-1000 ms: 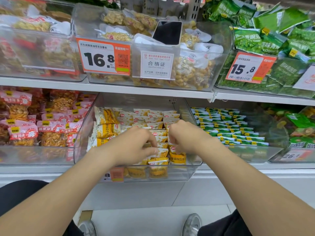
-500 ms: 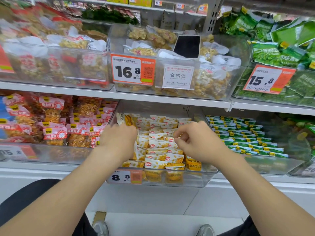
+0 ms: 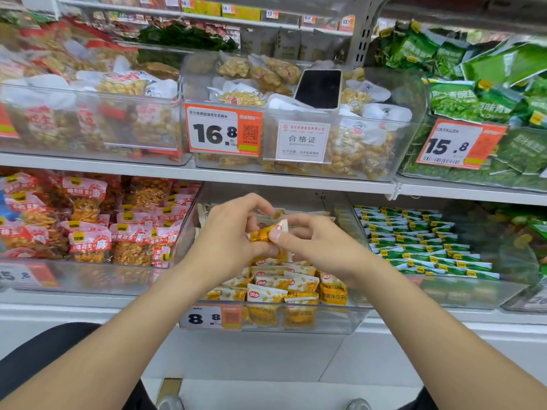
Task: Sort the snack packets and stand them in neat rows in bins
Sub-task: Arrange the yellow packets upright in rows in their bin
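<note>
- Small yellow-and-white foil snack packet: held above the middle of the clear plastic bin on the lower shelf, pinched between both hands and clear of the rows beneath.
- Left hand: fingers closed on the packet's yellow end. Right hand: thumb and forefinger closed on its white end.
- Risk, slip: the foil looks slick and the grip is by the ends only; a loosened pinch would likely drop the packet flat onto the standing yellow packets at the bin's front edge.
- Risk, toppling: the front rows stand loosely and some lean; pressing the packet in without parting a gap could knock neighbours over.
- Risk, missorting: the bin of green-and-white packets stands just beside the right wall; a packet set there would break the sort.
- Rear rows are hidden behind the hands; their order cannot be judged.
</note>
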Demonstrator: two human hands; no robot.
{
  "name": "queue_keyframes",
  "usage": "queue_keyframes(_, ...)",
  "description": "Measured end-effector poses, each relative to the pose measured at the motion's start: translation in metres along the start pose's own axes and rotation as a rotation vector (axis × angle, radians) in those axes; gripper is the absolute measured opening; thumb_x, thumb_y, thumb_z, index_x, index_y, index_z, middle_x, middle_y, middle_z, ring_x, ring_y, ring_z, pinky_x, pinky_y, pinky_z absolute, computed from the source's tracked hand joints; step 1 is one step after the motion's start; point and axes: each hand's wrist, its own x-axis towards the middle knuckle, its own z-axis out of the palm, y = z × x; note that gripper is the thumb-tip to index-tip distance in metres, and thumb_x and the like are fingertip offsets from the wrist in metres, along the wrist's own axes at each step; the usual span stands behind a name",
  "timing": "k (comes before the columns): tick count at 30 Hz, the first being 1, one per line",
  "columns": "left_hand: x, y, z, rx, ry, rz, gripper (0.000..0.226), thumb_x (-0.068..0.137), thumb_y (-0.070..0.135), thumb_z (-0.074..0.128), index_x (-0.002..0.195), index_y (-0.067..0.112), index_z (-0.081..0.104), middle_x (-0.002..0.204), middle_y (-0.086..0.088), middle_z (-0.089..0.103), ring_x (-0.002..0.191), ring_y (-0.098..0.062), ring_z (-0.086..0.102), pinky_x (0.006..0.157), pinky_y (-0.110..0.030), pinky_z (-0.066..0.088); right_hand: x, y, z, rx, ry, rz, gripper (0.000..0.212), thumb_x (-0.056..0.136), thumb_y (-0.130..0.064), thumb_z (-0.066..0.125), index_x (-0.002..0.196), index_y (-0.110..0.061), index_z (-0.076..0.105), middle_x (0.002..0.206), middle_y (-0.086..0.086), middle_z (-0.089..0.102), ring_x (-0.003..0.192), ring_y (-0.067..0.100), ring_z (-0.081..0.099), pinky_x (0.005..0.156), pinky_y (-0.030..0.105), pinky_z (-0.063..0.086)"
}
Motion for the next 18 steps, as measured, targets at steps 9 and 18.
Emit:
queue_keyframes(9, -0.004, 0.025, 0.001, -0.383, -0.231, -0.19, 0.02, 0.082, 0.037, 0.088, 0.097, 0.025, 0.083, 0.087, 0.007, 0.081, 0.078, -0.013, 0.078, 0.072, -0.033, 0.065, -0.023, -0.008, -0.031, 0.009, 0.106, -0.201, 0.014, 0.096, -0.023, 0.076, 0.11, -0.018, 0.077, 0.092, 0.001, 0.082, 0.086, 0.021, 0.079, 0.079, 0.037, 0.064)
queue_keyframes(18, -0.004, 0.021, 0.036, -0.209, -0.264, -0.173, 0.039, 0.072, 0.043, 0.095, 0.1, 0.031, 0.071, 0.091, 0.012, 0.078, 0.075, -0.003, 0.075, 0.07, -0.032, 0.062, -0.03, 0.01, -0.063, -0.506, 0.108, -0.195, 0.011, 0.094, -0.024, 0.079, 0.105, -0.025, 0.077, 0.091, -0.007, 0.08, 0.088, 0.011, 0.075, 0.083, 0.042, 0.062)
